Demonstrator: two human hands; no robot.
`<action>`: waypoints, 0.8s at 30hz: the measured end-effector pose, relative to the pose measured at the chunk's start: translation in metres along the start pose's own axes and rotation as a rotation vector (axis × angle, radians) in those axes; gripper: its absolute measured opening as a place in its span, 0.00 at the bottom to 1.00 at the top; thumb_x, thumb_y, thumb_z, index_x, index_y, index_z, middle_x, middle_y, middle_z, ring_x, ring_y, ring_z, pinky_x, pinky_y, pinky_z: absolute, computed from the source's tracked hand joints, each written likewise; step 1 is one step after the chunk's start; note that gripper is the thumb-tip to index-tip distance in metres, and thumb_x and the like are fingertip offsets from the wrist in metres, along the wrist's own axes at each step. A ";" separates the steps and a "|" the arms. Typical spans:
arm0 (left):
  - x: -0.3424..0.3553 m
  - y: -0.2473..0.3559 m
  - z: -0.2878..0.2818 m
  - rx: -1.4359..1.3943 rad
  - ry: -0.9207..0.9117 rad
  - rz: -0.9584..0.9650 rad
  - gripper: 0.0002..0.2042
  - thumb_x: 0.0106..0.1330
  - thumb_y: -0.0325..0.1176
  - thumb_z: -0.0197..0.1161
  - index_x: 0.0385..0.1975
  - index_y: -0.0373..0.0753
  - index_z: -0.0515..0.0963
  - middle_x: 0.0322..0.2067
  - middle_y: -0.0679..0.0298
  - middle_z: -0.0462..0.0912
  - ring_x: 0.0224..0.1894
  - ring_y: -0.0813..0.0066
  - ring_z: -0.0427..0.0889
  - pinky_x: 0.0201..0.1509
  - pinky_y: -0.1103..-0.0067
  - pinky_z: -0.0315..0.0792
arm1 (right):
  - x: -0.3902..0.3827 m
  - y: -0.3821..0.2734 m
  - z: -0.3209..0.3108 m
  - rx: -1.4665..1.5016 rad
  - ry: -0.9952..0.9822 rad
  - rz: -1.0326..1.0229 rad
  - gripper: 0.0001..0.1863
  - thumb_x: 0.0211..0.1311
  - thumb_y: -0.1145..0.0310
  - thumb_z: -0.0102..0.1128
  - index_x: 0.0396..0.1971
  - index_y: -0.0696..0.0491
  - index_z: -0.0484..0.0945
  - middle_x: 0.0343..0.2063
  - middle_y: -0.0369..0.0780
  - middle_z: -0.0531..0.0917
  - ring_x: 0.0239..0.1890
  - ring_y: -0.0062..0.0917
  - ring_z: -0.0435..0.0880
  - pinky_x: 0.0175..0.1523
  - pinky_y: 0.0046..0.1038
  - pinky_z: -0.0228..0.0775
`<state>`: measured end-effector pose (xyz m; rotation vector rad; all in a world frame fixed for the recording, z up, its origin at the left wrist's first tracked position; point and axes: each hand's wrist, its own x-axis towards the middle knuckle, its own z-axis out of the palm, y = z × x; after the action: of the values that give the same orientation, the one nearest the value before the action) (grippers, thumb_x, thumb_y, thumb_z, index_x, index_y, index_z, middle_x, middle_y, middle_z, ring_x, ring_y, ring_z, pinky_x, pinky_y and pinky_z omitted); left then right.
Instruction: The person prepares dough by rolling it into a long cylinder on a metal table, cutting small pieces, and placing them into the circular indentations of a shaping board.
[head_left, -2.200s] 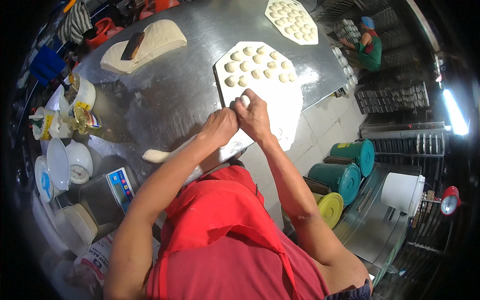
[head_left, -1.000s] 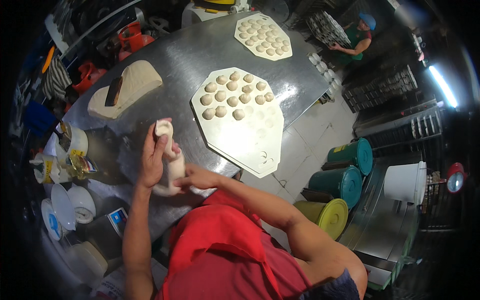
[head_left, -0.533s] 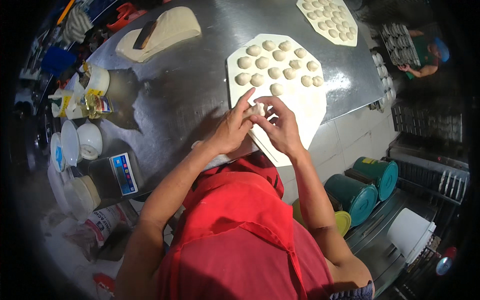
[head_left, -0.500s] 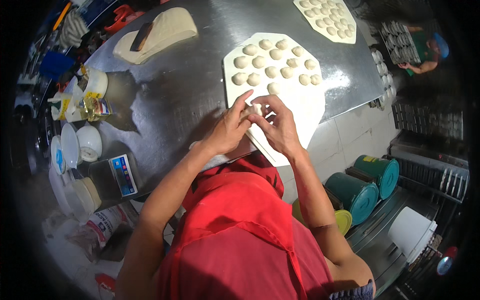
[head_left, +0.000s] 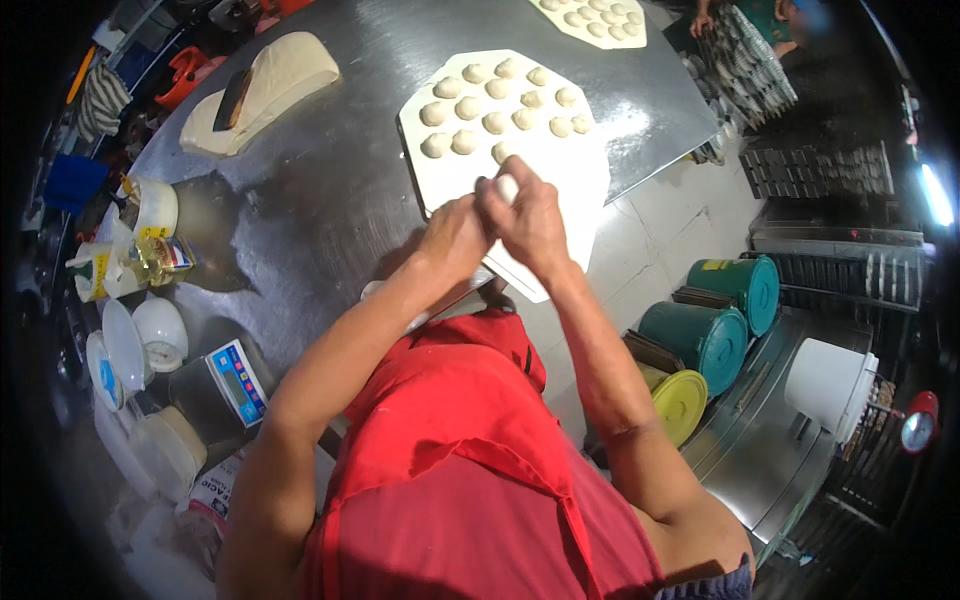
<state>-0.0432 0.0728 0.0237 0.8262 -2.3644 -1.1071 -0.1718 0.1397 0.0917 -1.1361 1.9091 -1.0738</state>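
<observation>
Over the near part of a white board (head_left: 578,165), my two hands are pressed together around a small piece of dough (head_left: 507,187). A pale bulge of it pokes out at the top of my right hand (head_left: 530,220), whose fingers are curled closed. My left hand (head_left: 455,238) is closed too, its fingertips tucked against the right and mostly hidden. Several round dough balls (head_left: 494,123) sit in loose rows on the far part of the board, the closest just beyond my knuckles.
A large dough slab (head_left: 290,80) with a dark-bladed scraper (head_left: 232,100) on it lies far left on the steel table (head_left: 340,150). A scale (head_left: 237,382), bowls and an oil bottle (head_left: 165,260) stand left. Lidded bins (head_left: 700,340) are right. Another person's hand (head_left: 702,22) holds trays, far right.
My fingers, spread around the dough before, have closed, and my hands have come together. The view has shifted, so the table appears farther left. The other person has moved nearer the table's far end.
</observation>
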 end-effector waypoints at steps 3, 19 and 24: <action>-0.001 -0.098 0.020 -0.054 -0.092 0.123 0.19 0.76 0.45 0.60 0.49 0.31 0.77 0.54 0.39 0.82 0.59 0.42 0.81 0.62 0.56 0.76 | -0.022 -0.017 0.026 0.029 -0.161 -0.302 0.12 0.72 0.64 0.67 0.43 0.58 0.81 0.31 0.47 0.85 0.35 0.26 0.80 0.48 0.34 0.78; 0.025 -0.038 0.027 -0.169 -0.048 -0.423 0.30 0.76 0.26 0.59 0.78 0.33 0.63 0.58 0.43 0.82 0.62 0.48 0.83 0.67 0.63 0.75 | 0.109 0.142 -0.047 -0.231 0.065 -0.066 0.19 0.71 0.65 0.72 0.55 0.59 0.84 0.46 0.49 0.87 0.47 0.43 0.89 0.54 0.39 0.80; 0.015 -0.028 0.024 -0.258 -0.053 -0.332 0.20 0.78 0.36 0.64 0.63 0.31 0.76 0.46 0.47 0.88 0.46 0.56 0.89 0.55 0.63 0.79 | 0.054 0.088 -0.024 0.001 -0.345 -0.111 0.24 0.67 0.60 0.75 0.54 0.61 0.81 0.47 0.48 0.87 0.43 0.40 0.86 0.52 0.39 0.78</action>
<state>-0.0588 0.0622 -0.0110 1.1297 -2.1102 -1.5435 -0.2458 0.1230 0.0178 -1.3441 1.5911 -0.8690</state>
